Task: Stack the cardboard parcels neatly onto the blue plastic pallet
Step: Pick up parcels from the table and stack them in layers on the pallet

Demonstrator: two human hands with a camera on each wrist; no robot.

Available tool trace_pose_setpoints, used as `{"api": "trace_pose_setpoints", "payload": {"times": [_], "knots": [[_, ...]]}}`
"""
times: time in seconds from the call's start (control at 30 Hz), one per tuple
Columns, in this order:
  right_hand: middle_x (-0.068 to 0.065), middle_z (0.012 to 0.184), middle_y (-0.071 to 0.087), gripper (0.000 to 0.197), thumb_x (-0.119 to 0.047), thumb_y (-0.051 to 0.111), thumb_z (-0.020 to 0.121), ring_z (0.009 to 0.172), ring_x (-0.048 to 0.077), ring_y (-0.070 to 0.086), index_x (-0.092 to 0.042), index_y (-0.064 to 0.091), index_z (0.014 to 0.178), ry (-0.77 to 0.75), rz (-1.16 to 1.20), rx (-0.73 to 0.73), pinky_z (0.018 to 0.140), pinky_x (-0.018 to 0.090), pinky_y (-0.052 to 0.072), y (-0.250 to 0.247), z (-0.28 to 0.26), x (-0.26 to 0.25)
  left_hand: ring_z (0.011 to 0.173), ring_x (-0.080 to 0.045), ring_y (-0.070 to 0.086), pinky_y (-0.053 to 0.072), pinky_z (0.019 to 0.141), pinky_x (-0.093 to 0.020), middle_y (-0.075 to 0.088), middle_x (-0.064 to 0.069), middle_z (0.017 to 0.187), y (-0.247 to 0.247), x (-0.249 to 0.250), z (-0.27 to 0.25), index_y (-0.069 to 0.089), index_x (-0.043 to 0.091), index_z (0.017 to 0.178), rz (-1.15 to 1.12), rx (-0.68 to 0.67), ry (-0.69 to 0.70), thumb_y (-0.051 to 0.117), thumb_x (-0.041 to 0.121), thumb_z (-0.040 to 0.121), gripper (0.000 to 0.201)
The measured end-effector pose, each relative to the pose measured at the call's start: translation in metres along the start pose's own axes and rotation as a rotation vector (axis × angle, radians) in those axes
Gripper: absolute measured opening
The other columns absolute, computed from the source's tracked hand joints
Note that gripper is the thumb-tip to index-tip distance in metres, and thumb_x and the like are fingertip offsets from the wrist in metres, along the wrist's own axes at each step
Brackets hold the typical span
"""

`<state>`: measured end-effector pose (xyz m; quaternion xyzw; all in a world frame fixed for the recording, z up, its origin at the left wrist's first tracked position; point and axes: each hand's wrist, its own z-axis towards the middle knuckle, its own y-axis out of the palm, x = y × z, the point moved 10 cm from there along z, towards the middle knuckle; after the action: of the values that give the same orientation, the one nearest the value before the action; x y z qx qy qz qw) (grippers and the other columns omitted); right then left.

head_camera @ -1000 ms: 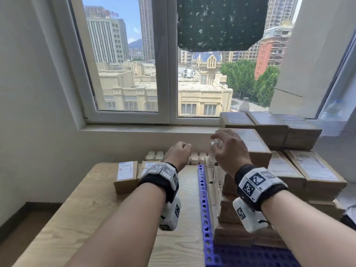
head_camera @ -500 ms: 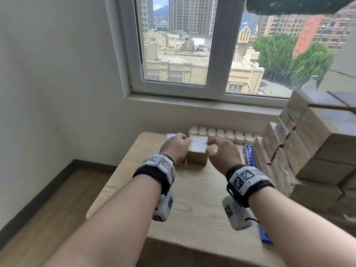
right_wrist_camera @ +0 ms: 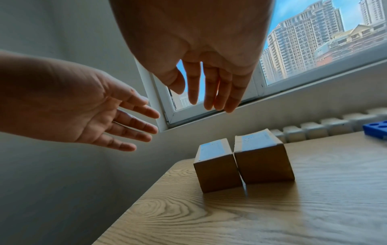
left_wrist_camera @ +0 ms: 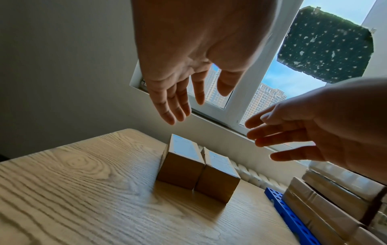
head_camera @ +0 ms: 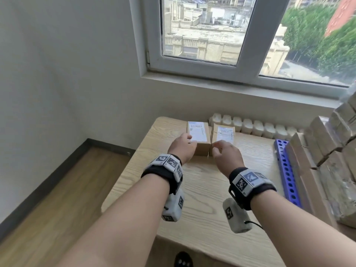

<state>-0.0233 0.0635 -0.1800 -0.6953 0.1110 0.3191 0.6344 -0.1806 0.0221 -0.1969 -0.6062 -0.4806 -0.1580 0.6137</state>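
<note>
Two small cardboard parcels with white labels stand side by side at the table's far left: the left parcel (head_camera: 198,137) (left_wrist_camera: 182,167) (right_wrist_camera: 215,167) and the right parcel (head_camera: 223,134) (left_wrist_camera: 218,179) (right_wrist_camera: 263,159). My left hand (head_camera: 183,146) (left_wrist_camera: 188,92) hovers just in front of the left parcel, fingers straight, holding nothing. My right hand (head_camera: 223,153) (right_wrist_camera: 209,89) hovers before the right parcel, also empty with fingers extended. The blue pallet (head_camera: 287,170) (left_wrist_camera: 293,218) lies at the right, with a tall stack of parcels (head_camera: 327,155) on it.
The wooden table (head_camera: 202,199) ends at a rounded left edge above the wood floor (head_camera: 57,199). A white radiator (head_camera: 256,127) runs behind the table under the window (head_camera: 212,35). The wall is close on the left.
My view swung from the pallet stack to the left and down. Both hands left the stack and reached toward the two loose parcels on the table.
</note>
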Motion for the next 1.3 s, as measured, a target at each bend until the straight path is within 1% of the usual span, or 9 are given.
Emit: {"api": "trace_pose_setpoints", "payload": {"times": [0.23, 0.43, 0.6, 0.77, 0.87, 0.93, 1.0, 1.1, 1.3], "knots": [[0.006, 0.131, 0.059, 0.036, -0.025, 0.044, 0.098, 0.119, 0.023, 0.054, -0.014, 0.055, 0.131, 0.117, 0.048, -0.066, 0.101, 0.037, 0.043, 0.026, 0.077, 0.026, 0.122, -0.023, 0.052, 0.043, 0.103, -0.035, 0.052, -0.005, 0.138, 0.007, -0.012, 0.084, 0.044, 0.018, 0.142, 0.02, -0.053, -0.09, 0.051, 0.022, 0.095, 0.047], [0.005, 0.134, 0.058, 0.041, -0.024, 0.046, 0.097, 0.12, 0.022, 0.054, -0.014, 0.052, 0.137, 0.221, 0.136, -0.146, 0.093, 0.029, 0.04, 0.052, 0.134, 0.054, 0.122, -0.024, 0.052, 0.044, 0.102, -0.038, 0.051, -0.005, 0.139, 0.039, -0.031, 0.145, 0.038, 0.016, 0.145, 0.02, -0.112, -0.172, 0.051, 0.023, 0.095, 0.053], [0.008, 0.139, 0.055, 0.048, -0.026, 0.051, 0.096, 0.124, 0.023, 0.053, -0.015, 0.047, 0.142, 0.263, 0.197, -0.269, 0.103, 0.035, 0.043, 0.091, 0.148, 0.071, 0.113, -0.025, 0.056, 0.046, 0.092, -0.033, 0.056, -0.001, 0.13, 0.061, -0.057, 0.17, 0.043, 0.015, 0.138, 0.02, -0.135, -0.234, 0.049, 0.017, 0.094, 0.045], [0.005, 0.144, 0.05, 0.052, -0.026, 0.054, 0.096, 0.131, 0.021, 0.047, -0.015, 0.043, 0.145, 0.26, 0.224, -0.303, 0.107, 0.033, 0.035, 0.105, 0.151, 0.077, 0.119, -0.025, 0.055, 0.045, 0.097, -0.033, 0.057, -0.002, 0.136, 0.073, -0.072, 0.179, 0.042, 0.017, 0.141, 0.01, -0.13, -0.28, 0.048, 0.016, 0.093, 0.048], [0.007, 0.139, 0.054, 0.055, -0.028, 0.054, 0.095, 0.124, 0.023, 0.053, -0.015, 0.041, 0.146, 0.293, 0.252, -0.297, 0.107, 0.037, 0.04, 0.107, 0.152, 0.081, 0.117, -0.025, 0.056, 0.045, 0.093, -0.031, 0.057, -0.003, 0.135, 0.07, -0.078, 0.181, 0.045, 0.015, 0.139, 0.015, -0.103, -0.3, 0.05, 0.018, 0.093, 0.046], [0.007, 0.127, 0.06, 0.052, -0.028, 0.053, 0.095, 0.112, 0.024, 0.06, -0.013, 0.043, 0.144, 0.3, 0.245, -0.307, 0.102, 0.043, 0.046, 0.111, 0.15, 0.083, 0.115, -0.025, 0.057, 0.045, 0.09, -0.031, 0.057, -0.005, 0.132, 0.067, -0.088, 0.179, 0.046, 0.014, 0.138, 0.012, -0.098, -0.338, 0.051, 0.023, 0.093, 0.045], [0.005, 0.109, 0.062, 0.051, -0.027, 0.053, 0.095, 0.101, 0.025, 0.064, -0.01, 0.045, 0.142, 0.305, 0.213, -0.331, 0.096, 0.044, 0.05, 0.116, 0.144, 0.083, 0.114, -0.026, 0.057, 0.046, 0.094, -0.033, 0.056, -0.006, 0.133, 0.068, -0.101, 0.174, 0.047, 0.014, 0.137, 0.007, -0.113, -0.383, 0.051, 0.032, 0.093, 0.048], [0.009, 0.104, 0.066, 0.044, -0.028, 0.052, 0.094, 0.092, 0.027, 0.067, -0.006, 0.053, 0.132, 0.303, 0.162, -0.363, 0.089, 0.046, 0.053, 0.123, 0.132, 0.083, 0.11, -0.027, 0.06, 0.048, 0.099, -0.041, 0.058, -0.007, 0.13, 0.074, -0.114, 0.17, 0.053, 0.016, 0.133, 0.006, -0.146, -0.419, 0.048, 0.047, 0.091, 0.053], [0.001, 0.096, 0.068, 0.023, -0.032, 0.052, 0.094, 0.085, 0.023, 0.068, -0.019, 0.063, 0.109, 0.331, 0.187, -0.412, 0.084, 0.042, 0.056, 0.13, 0.11, 0.086, 0.101, -0.027, 0.067, 0.053, 0.095, -0.042, 0.069, -0.006, 0.113, 0.08, -0.129, 0.153, 0.063, 0.01, 0.122, -0.059, -0.223, -0.476, 0.049, 0.057, 0.089, 0.059]]}}
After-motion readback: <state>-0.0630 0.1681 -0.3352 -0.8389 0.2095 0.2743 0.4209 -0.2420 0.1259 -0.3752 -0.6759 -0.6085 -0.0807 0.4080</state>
